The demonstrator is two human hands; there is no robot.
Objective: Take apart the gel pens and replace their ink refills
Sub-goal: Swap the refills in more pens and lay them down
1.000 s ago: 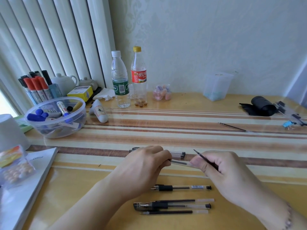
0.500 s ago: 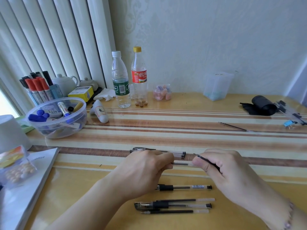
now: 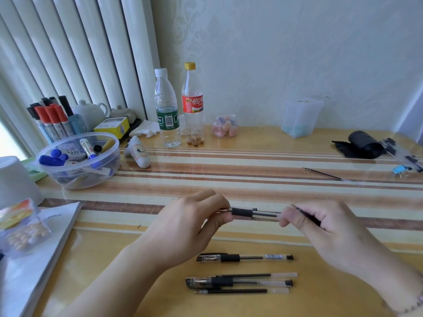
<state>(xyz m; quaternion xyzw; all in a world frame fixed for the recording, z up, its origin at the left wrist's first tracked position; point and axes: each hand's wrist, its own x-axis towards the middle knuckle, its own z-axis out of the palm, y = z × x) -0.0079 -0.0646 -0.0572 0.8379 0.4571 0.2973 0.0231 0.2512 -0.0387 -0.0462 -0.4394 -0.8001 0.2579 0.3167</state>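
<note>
I'm looking at a home room, at a table [image 3: 263, 138] with a striped mat under a clear cover. Patterned wallpaper [image 3: 286, 53], vertical window blinds [image 3: 75, 53], a white teapot [image 3: 90, 113], drink bottles [image 3: 166, 108] and a tub of markers [image 3: 80, 160] all read as domestic.

Soft daylight from left; wide-angle edge distortion.

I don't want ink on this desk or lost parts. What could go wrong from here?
The right hand holds both the pen end and a loose refill; the refill might slip or smear ink. The left hand pinches the small tip end, which could drop and roll among the pens below.
</note>
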